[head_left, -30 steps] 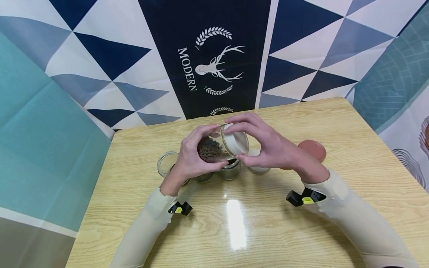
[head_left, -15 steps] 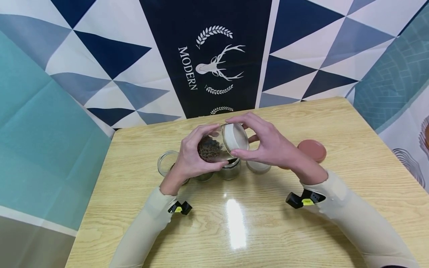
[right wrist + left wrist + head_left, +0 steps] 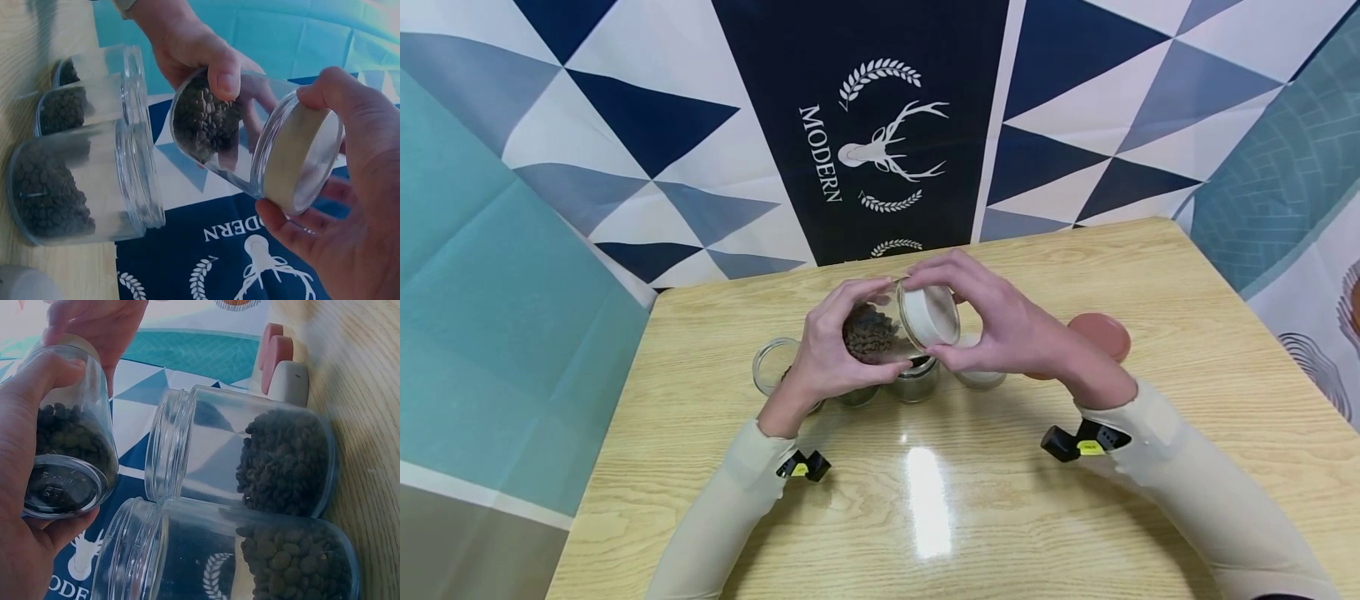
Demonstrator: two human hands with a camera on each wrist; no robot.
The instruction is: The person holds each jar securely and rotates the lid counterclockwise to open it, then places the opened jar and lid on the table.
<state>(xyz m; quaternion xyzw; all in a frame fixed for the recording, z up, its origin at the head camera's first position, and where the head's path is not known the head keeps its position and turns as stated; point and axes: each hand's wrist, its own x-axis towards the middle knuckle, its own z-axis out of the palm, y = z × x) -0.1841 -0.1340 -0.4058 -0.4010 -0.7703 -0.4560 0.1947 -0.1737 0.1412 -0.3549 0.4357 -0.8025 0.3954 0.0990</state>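
Note:
My left hand [image 3: 823, 346] grips a clear glass jar [image 3: 871, 332] above the table, tilted on its side and partly filled with small dark pellets. Fingers and thumb of my right hand [image 3: 1011, 325] hold the rim of its pale cream lid [image 3: 934, 315]. In the right wrist view the lid [image 3: 294, 162] sits on the jar's mouth; whether it is threaded tight I cannot tell. Below the hands stand three lidless glass jars with dark contents, including a near one [image 3: 69, 187] in the right wrist view. My left hand partly hides them in the head view.
To the right of the jars lie a whitish lid [image 3: 981, 379] and a reddish lid [image 3: 1099, 336], with another reddish lid partly behind the right hand. The wooden table [image 3: 850, 517] meets a patterned cloth backdrop [image 3: 700, 167] at its far edge.
My right hand's fingers loosened around the lid half a second ago and now grip its rim again. The left hand and jar have stayed in place.

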